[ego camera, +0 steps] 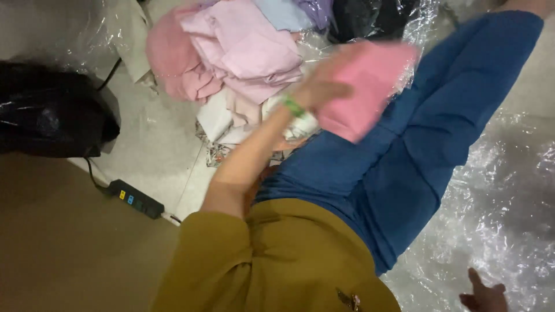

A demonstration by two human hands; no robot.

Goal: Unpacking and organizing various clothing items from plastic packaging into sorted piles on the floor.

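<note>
left hand [324, 89]: grasping pink cloth [370, 92], lifted clear of clothes pile [231, 52] | right hand [484, 296]: released, fingers spread, propped on plastic sheet [509, 231], likely for balance

floor [156, 144]: pale tile | clear plastic sheeting [497, 231] at right | black power strip [136, 199] on floor

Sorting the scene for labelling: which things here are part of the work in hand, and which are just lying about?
In hand: left hand, pink cloth, clothes pile.
Lying about: power strip, black bag, plastic sheet. The right hand is empty.
</note>
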